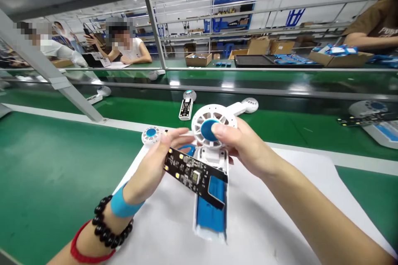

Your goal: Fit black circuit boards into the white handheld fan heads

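My left hand pinches one end of a black circuit board between thumb and fingers. The board slants down to the right, its notched end over the handle of a white handheld fan. My right hand grips the round fan head, its thumb pressing on the blue centre disc. Below the head, the fan's handle is open and shows a blue battery or insert. A blue ring-shaped piece shows behind the board, partly hidden. Which fingers support the fan from behind is hidden.
White paper covers the green bench below my hands. Another fan head lies left of them. Beyond runs a green conveyor with several fans, one with its board exposed. A slanting metal post stands left; people sit opposite.
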### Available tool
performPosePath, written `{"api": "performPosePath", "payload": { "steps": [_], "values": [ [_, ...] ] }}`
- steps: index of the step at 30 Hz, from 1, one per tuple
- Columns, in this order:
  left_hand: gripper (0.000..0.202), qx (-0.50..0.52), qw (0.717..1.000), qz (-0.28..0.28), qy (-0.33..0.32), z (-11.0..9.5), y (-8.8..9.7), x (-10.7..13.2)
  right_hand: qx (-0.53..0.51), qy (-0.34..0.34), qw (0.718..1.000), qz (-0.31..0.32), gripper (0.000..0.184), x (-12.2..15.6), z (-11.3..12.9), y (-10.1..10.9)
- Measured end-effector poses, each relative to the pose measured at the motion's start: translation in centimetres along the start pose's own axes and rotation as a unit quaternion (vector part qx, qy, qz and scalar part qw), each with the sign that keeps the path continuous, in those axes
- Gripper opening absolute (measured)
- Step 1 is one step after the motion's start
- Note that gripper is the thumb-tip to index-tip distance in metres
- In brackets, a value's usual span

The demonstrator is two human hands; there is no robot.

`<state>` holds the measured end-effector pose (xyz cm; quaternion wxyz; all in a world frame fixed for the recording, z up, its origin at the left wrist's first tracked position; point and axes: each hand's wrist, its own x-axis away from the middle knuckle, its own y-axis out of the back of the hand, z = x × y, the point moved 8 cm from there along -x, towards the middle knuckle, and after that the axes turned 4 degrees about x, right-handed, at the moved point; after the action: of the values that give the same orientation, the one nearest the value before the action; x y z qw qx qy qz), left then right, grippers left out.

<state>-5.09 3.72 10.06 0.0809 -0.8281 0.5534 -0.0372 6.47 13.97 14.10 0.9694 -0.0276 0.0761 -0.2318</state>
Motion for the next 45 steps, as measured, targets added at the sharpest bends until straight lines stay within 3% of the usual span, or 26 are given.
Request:
{"api": "performPosePath", "payload": {
  "steps": [3,6,9,11,14,15,17,19,22,27,30,35,45],
  "values": [
    [0.043,0.025,0.981,0.124,0.144,2.0,-1.9,0.4,0.018,0.023,0.999,0.030,0.031,-0.1,0.5,-0.7],
    [0.038,0.086,0.947,0.224,0.211,2.5,-3.6,2.1,0.027,0.025,0.999,-0.005,0.038,-0.4,0.2,-0.4],
    [0.046,0.171,0.910,0.272,0.261,3.3,-4.9,3.7,0.028,0.011,0.999,-0.019,0.044,-0.8,-0.5,-0.3],
    [0.046,0.184,0.913,0.256,0.259,3.9,-5.1,3.7,0.028,-0.002,0.998,-0.056,0.046,-1.0,-1.2,0.2],
    [0.053,0.117,0.971,0.138,0.155,3.7,-3.2,1.8,0.002,-0.052,0.989,-0.139,0.048,-1.0,-3.1,1.7],
    [0.054,0.080,0.987,0.086,0.112,3.3,-2.3,1.3,-0.004,-0.088,0.988,-0.130,0.049,-1.0,-4.0,1.5],
    [0.048,0.015,0.999,0.013,0.040,2.2,-0.9,0.6,-0.010,-0.154,0.987,-0.051,0.047,-0.9,-5.7,0.1],
    [0.039,-0.030,0.999,-0.016,-0.028,1.1,-0.3,0.5,-0.027,-0.170,0.985,0.028,0.039,-0.8,-6.2,-1.6],
    [0.032,-0.061,0.994,-0.018,-0.088,0.1,-0.2,0.7,-0.085,-0.155,0.983,0.043,0.033,-0.7,-5.9,-2.5],
    [0.055,-0.043,0.998,-0.001,-0.040,1.3,-0.2,1.2,-0.121,-0.144,0.982,-0.005,0.033,-1.0,-5.6,-2.1],
    [0.064,0.016,0.999,-0.020,0.020,2.7,0.2,1.1,-0.074,-0.086,0.992,-0.064,0.035,-1.2,-4.9,-1.3],
    [0.066,0.072,0.989,-0.033,0.121,4.4,-0.1,0.9,0.036,-0.008,0.993,-0.116,0.019,-0.9,-3.3,-1.2],
    [0.066,0.100,0.987,-0.026,0.126,4.4,-0.2,0.7,0.160,0.045,0.980,-0.113,0.011,-0.4,-1.6,-1.8]
  ]
}}
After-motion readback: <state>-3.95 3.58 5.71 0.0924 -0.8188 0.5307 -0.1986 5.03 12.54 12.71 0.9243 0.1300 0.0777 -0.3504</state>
